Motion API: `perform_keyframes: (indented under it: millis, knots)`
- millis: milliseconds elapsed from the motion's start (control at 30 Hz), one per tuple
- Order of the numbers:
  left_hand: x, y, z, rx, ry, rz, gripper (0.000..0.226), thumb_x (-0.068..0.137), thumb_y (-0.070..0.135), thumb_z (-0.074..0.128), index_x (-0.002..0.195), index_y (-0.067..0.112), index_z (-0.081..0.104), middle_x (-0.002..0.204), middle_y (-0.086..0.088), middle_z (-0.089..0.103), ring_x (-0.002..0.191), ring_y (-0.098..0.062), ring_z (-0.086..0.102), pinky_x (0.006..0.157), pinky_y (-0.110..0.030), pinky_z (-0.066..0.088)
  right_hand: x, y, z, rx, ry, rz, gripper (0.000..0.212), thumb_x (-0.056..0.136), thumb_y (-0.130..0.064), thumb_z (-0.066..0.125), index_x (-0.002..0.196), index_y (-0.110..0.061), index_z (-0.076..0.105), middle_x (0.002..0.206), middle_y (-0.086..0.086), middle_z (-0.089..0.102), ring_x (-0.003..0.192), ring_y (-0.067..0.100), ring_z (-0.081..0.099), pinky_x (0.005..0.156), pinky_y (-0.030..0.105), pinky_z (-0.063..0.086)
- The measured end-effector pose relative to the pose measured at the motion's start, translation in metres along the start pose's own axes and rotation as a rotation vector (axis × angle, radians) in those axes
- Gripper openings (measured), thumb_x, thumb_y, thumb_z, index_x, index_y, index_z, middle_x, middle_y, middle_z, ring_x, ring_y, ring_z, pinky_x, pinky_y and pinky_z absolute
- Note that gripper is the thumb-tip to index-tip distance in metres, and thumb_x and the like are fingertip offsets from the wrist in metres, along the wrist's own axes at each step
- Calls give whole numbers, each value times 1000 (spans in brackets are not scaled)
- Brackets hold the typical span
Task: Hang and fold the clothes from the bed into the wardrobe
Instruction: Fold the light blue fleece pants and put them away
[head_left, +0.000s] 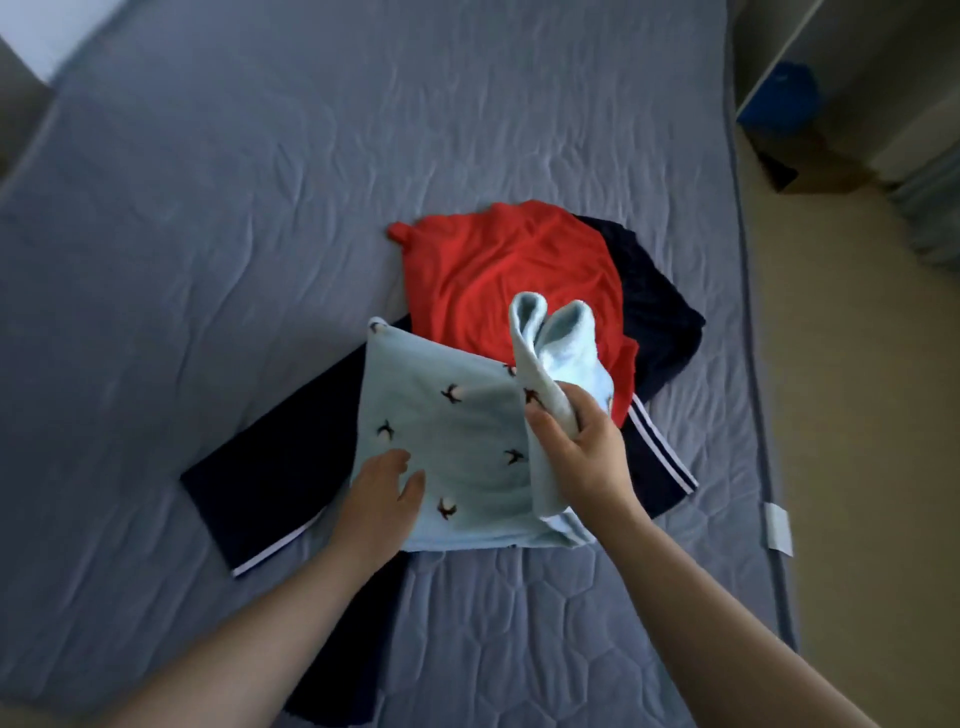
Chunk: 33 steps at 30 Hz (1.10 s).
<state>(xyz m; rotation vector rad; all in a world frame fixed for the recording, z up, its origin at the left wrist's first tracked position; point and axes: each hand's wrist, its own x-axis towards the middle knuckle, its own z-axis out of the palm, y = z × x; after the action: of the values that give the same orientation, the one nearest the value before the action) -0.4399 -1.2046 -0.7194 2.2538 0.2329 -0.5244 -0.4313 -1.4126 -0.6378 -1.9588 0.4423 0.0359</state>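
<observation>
The light-blue garment lies on the bed atop the dark trousers, its bunched right edge clenched in the right hand's grip, the flat panel extending leftward under the released left hand.

A grey-blue quilted bed mattress carries dark navy white-striped trousers at centre; a crumpled red shirt tops them toward one o'clock.
</observation>
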Motion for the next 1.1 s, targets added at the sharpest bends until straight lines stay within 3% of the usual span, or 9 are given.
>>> perform_keyframes:
  millis: [133,300,367,467,667,800,900,1000,1100]
  knots:
    - [13,-52,-46,-124,49,-117,21,97,26,48,108,12,61,95,4,60,82,-11,55,62,-19,37,4,15,82,-181,-149,53,35,89,-34,59,123,-29,56,97,-10,67,92,13,62,79,33,48]
    - [28,-108,-60,-144,-4,-202,13,97,28,49,96,21,60,92,2,64,87,-16,61,69,-26,41,7,61,141,-284,-358,213,55,91,-20,53,144,-25,39,77,0,62,75,15,60,62,20,43]
    - [34,-114,-54,-178,-18,-219,12,95,28,52,94,21,62,88,2,66,86,-17,63,69,-26,45,9,74,142,-250,-321,257,55,91,-13,49,145,-23,39,81,10,67,77,20,63,63,17,47]
    - [38,-104,-36,-238,-46,-204,14,91,29,58,94,18,66,87,4,68,86,-15,65,68,-23,47,6,83,125,-232,-223,274,45,93,-12,46,137,-22,48,87,10,69,82,26,66,71,35,54]
    - [60,-58,9,-188,-27,-166,54,78,48,71,118,16,56,116,-1,58,104,-19,59,89,-32,47,12,99,65,-346,17,232,32,91,-13,48,119,-23,59,76,4,66,64,17,60,52,33,46]
    - [66,-38,44,-26,-24,-123,59,67,62,72,107,23,54,113,-3,51,100,-22,55,86,-32,46,13,126,31,-459,161,209,36,91,-18,58,126,-18,54,126,3,50,112,22,50,81,37,51]
    - [75,-33,61,77,32,-279,70,64,70,69,107,15,59,117,-12,52,106,-32,55,90,-38,48,12,142,18,-342,83,340,49,92,-26,61,137,-29,41,139,3,39,111,18,45,83,35,45]
    - [85,-35,62,14,34,-348,47,73,55,72,77,10,61,97,-14,65,92,-32,63,77,-35,51,13,150,16,-263,17,352,55,92,-30,59,140,-37,34,140,0,38,109,14,44,80,30,42]
    - [85,-36,56,-177,65,-275,44,70,40,75,55,11,46,59,-5,51,64,-24,54,53,-30,35,9,152,15,-250,1,315,54,93,-31,58,140,-39,33,144,-3,34,113,11,42,76,22,40]
